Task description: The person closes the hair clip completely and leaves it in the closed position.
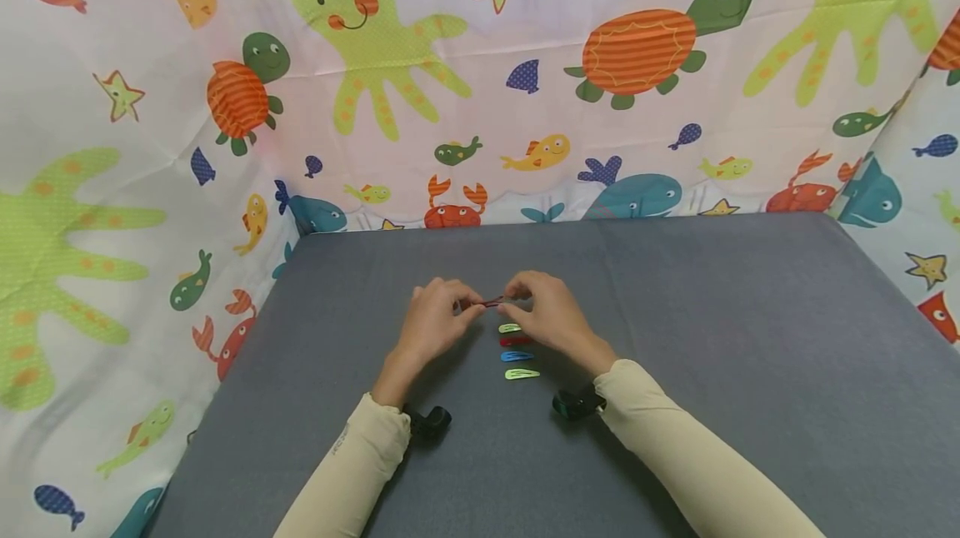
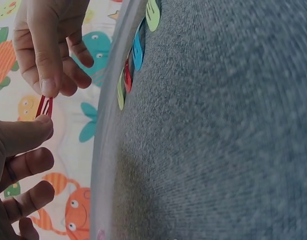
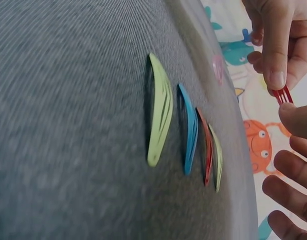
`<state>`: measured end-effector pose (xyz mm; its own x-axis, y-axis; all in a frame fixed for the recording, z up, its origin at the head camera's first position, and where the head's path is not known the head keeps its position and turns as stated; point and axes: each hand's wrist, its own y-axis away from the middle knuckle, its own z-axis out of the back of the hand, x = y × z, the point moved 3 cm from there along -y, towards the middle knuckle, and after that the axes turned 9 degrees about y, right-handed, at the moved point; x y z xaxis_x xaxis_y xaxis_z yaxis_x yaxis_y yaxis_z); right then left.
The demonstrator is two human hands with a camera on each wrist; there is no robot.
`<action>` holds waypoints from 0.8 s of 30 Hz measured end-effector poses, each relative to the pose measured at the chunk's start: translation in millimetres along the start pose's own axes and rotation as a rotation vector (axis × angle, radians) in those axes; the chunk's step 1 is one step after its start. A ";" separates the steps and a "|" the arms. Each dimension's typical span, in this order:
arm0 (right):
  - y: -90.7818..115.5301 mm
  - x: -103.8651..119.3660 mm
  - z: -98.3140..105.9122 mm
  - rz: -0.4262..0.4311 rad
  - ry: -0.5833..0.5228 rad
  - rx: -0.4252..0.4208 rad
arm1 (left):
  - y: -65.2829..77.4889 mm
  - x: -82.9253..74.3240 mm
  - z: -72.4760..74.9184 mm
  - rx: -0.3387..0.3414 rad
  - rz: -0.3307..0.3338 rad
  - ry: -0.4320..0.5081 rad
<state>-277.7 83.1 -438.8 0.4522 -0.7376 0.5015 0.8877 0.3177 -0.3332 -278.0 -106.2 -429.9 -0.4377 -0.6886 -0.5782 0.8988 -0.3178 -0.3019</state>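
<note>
A red snap hair clip (image 2: 46,106) is held up between both hands, above the table. Finger and thumb of my left hand (image 1: 435,315) pinch one end of it, while the right hand (image 1: 553,317) pinches the other. Beneath the hands, a row of clips lies on the grey cloth, with a yellow-green clip (image 3: 161,112) nearest me. Beyond it come a blue clip (image 3: 190,132), a second red clip (image 3: 207,150) and another yellow-green clip (image 3: 218,159). In the head view, the right hand partly covers the farther clips.
Grey cloth covers the table (image 1: 712,313). A printed curtain (image 1: 525,146) with sea animals stands along its back and sides. Dark wrist camera mounts (image 1: 429,421) hang under the sleeves. A small pink thing (image 3: 218,70) lies farther off in the right wrist view.
</note>
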 end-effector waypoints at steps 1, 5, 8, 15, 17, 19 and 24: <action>1.0 -1.8 0.2 -0.003 -0.001 0.005 | -0.5 -0.7 -0.9 0.005 -0.008 0.001; 6.1 -7.2 1.5 0.017 -0.023 0.022 | -1.7 -3.8 -3.9 0.024 -0.048 -0.016; 9.4 -9.7 2.3 0.043 -0.052 0.033 | -2.1 -5.5 -6.3 0.037 -0.089 -0.033; 13.5 -12.1 6.1 0.090 -0.102 0.030 | -2.0 -9.2 -9.4 0.046 -0.144 0.009; 14.6 -12.5 8.3 0.091 -0.121 0.022 | -2.0 -9.7 -10.0 0.054 -0.144 0.036; 15.7 -12.7 10.3 0.086 -0.135 0.020 | -2.1 -9.8 -10.6 0.066 -0.142 0.062; 16.9 -14.2 13.0 0.100 -0.150 0.003 | -1.5 -10.2 -10.8 0.086 -0.118 0.100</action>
<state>-268.0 106.7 -441.2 0.5459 -0.6054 0.5792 0.8378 0.3869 -0.3853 -275.2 -91.7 -431.7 -0.5366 -0.5765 -0.6162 0.8379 -0.4503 -0.3084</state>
